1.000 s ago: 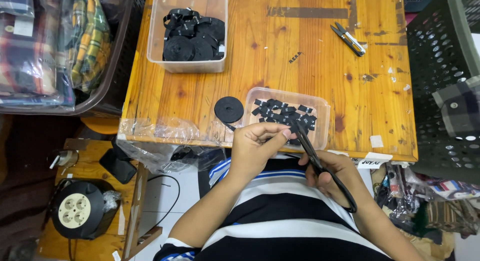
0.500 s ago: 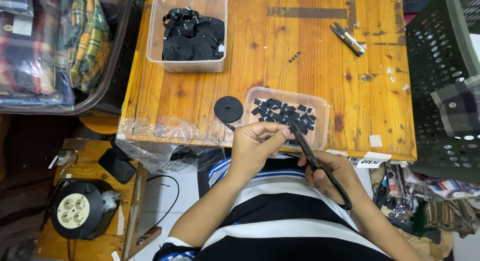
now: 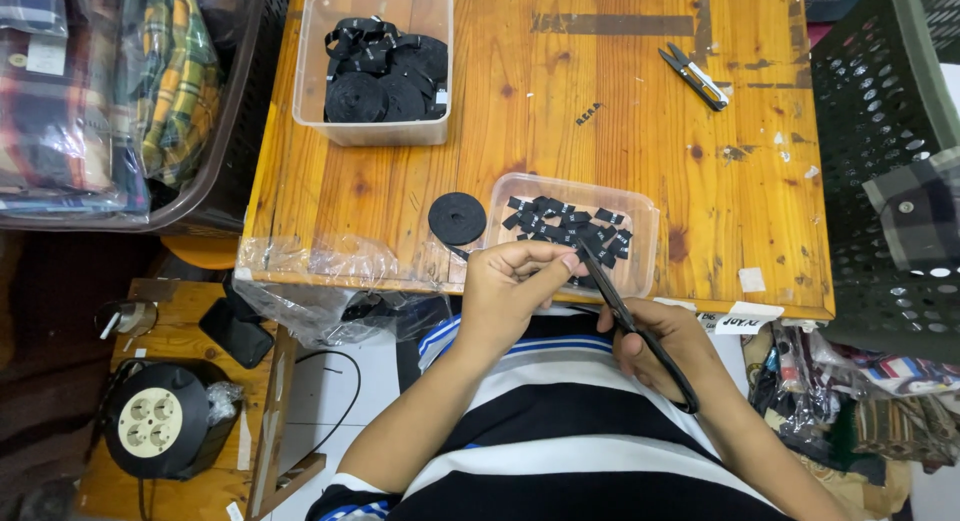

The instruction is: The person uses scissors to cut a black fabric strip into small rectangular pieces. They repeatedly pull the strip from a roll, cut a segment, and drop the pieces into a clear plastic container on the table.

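Observation:
My left hand (image 3: 512, 286) pinches the end of a thin black ribbon at the near table edge, fingertips just in front of a clear shallow tray (image 3: 640, 231) holding several small black cut pieces. My right hand (image 3: 662, 351) grips black scissors (image 3: 625, 316), their blades pointing up toward my left fingertips. A black ribbon roll (image 3: 457, 218) lies flat on the table left of the tray, its strip running to my left hand.
A clear tub (image 3: 375, 133) of black ribbon rolls stands at the wooden table's (image 3: 600, 111) back left. Small snips (image 3: 693, 77) lie at back right. Dark crates flank the table; a cable reel (image 3: 160, 429) sits on a low stool at lower left.
My right hand and the scissors have shifted slightly; the blades sit closer to my left fingertips. The left hand stays in place.

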